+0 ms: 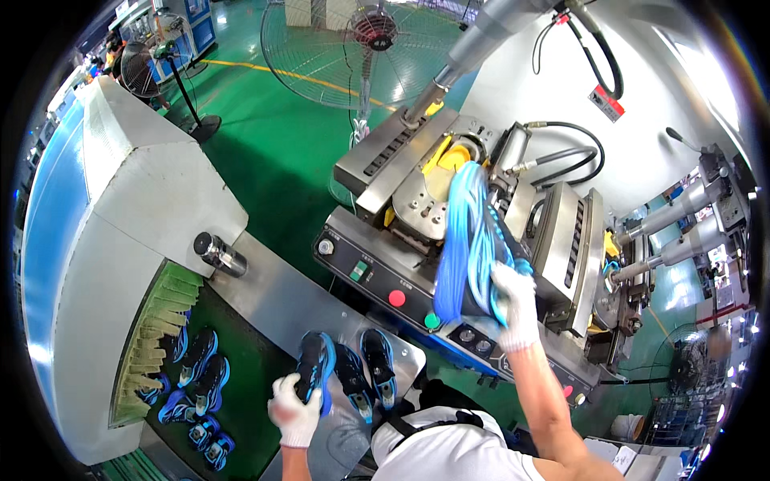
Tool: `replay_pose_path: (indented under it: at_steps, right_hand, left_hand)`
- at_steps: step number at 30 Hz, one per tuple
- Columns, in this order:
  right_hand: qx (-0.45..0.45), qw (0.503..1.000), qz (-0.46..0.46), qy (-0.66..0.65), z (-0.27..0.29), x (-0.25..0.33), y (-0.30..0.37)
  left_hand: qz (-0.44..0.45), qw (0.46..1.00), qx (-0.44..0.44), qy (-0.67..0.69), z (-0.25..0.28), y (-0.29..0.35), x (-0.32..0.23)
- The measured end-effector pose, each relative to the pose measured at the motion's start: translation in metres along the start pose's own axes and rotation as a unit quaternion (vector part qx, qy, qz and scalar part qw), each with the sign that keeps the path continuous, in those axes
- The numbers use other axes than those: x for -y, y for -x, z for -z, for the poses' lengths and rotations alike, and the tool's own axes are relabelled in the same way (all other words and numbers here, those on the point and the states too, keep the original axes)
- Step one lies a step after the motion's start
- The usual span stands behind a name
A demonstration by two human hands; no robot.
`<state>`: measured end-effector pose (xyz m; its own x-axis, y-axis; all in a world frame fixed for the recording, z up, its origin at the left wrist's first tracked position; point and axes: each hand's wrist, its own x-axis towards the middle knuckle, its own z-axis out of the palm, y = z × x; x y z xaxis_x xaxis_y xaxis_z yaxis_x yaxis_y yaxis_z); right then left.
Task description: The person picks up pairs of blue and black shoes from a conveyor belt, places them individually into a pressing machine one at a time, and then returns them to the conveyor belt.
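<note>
My right hand (517, 309), in a white glove, grips the near end of a shoe (465, 240) with a streaked light-blue and violet sole. The shoe stands up over the front of a metal press (421, 204), its sole turned toward me and part of its dark upper showing at the right. My left hand (294, 413), also gloved, is closed round the near end of a black shoe (315, 365) with a blue sole on the metal shelf. Beside it on the shelf lie two more black and blue shoes (351, 373) (378, 358).
Several black and blue shoes (210, 381) lie on the green conveyor belt (257, 401), by a bristle curtain (160, 345). A dark bottle (220, 254) stands on the shelf's far end. The press panel has red (397, 298) and green (432, 321) buttons. A large fan (373, 40) stands beyond.
</note>
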<state>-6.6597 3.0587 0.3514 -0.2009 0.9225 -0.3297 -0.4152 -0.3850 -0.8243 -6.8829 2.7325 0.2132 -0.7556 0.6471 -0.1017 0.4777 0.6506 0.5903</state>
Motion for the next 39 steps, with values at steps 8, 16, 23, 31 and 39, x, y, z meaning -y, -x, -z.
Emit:
replay_pose_path:
  at_steps: [8,16,23,31,39]
  right_hand:
    - [0.052,0.978,-0.165,0.115,-0.039,0.006,-0.296]
    - [-0.077,0.879,-0.076,0.464,-0.098,0.007,-0.361]
    - [-0.035,0.945,-0.046,0.321,-0.088,-0.025,-0.349]
    - [-0.069,0.655,0.091,0.747,-0.046,-0.041,-0.443]
    - [-0.147,0.542,0.271,0.782,-0.044,-0.028,-0.419]
  left_hand:
    - [0.139,0.983,0.018,-0.117,0.017,0.069,0.079]
    - [0.236,0.961,-0.027,-0.143,-0.045,0.116,0.083]
    - [0.271,0.946,-0.122,-0.13,-0.104,0.125,0.087]
    - [0.274,0.938,-0.063,-0.201,-0.11,0.12,0.098]
    - [0.275,0.939,-0.113,-0.173,-0.13,0.124,0.104]
